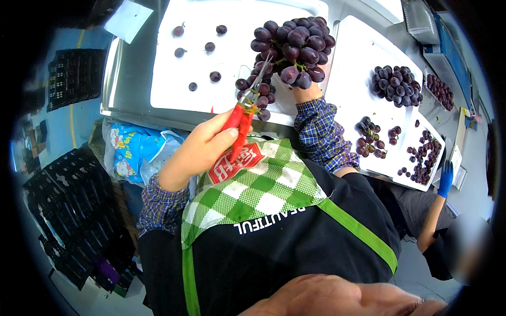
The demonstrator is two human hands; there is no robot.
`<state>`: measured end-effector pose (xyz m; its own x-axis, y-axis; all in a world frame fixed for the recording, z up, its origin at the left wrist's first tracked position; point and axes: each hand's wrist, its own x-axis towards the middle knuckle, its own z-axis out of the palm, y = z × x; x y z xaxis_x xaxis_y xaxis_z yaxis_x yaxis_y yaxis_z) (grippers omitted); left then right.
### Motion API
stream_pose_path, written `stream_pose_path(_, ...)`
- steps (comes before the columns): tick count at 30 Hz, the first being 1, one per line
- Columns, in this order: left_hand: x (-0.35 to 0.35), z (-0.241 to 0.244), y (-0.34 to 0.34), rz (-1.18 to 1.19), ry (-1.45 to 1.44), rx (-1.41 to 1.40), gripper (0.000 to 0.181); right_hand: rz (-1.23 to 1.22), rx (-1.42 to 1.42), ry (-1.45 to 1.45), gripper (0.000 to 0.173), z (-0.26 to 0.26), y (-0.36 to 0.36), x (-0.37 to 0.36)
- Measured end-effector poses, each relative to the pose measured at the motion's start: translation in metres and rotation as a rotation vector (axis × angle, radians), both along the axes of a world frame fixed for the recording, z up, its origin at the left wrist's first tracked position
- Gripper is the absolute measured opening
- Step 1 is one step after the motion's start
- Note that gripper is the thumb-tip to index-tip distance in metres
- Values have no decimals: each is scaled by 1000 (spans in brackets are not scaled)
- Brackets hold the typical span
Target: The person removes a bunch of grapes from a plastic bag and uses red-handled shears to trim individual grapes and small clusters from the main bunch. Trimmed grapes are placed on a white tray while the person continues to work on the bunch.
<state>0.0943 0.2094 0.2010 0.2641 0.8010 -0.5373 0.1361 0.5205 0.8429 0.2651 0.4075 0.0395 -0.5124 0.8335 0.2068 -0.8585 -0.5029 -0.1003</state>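
Note:
My left hand (201,148) grips red-handled fruit snips (240,118). Their narrow metal blades point up and away, with the tips overlapping the left side of a large bunch of dark purple grapes (298,39). Beneath that bunch is my right hand (308,93), holding it up above a white tray (170,93); grapes hide most of the fingers. Green stems show among the fruit. Lower down, behind the blades, more grapes (263,90) cluster; whether they join the held bunch I cannot tell. Several loose grapes (215,76) lie on the tray's left part.
To the right, a second white tray (340,79) bears a full grape bunch (396,86) and a smaller, sparser bunch (371,138). A further white tray holds small grape clusters (425,158). A co-worker's blue-gloved hand (446,179) is beside it. Black crates (75,79) stand at left.

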Motion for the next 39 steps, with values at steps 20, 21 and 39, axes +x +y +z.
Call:
stream_pose_path(20,-9,26,-1,-25,-66,-62,73,16,-56,48,44,3,-19,5)
stream_pose_path(21,-10,30,0,-16,-92,-45,75,16,-53,54,44,3,-19,4)
stream_pose_path(39,-67,-45,-2,310,617,164,45,30,-55,54,46,6,-16,0)
